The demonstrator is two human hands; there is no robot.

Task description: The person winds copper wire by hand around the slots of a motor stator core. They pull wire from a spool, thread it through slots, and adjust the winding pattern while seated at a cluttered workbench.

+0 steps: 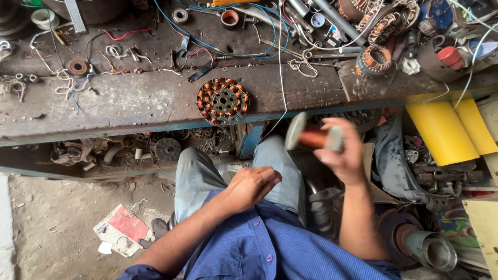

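Note:
My right hand (345, 150) is raised in front of the workbench and grips a spool of copper wire (313, 137) with grey end flanges; the spool is motion-blurred. My left hand (251, 185) rests on my thigh, fingers loosely curled, holding nothing. A round motor stator (222, 101) wound with copper coils lies at the front edge of the wooden workbench (129, 103), just beyond my knees. A thin white wire (280, 78) runs down across the bench toward the spool.
The bench back is littered with blue and red wires (228, 46), tape rolls (230, 18), metal tools and more copper-wound stators (374, 58). Yellow sheets (446, 129) hang at right. A lower shelf (129, 153) holds parts. Metal pipes (433, 251) stand by my right leg.

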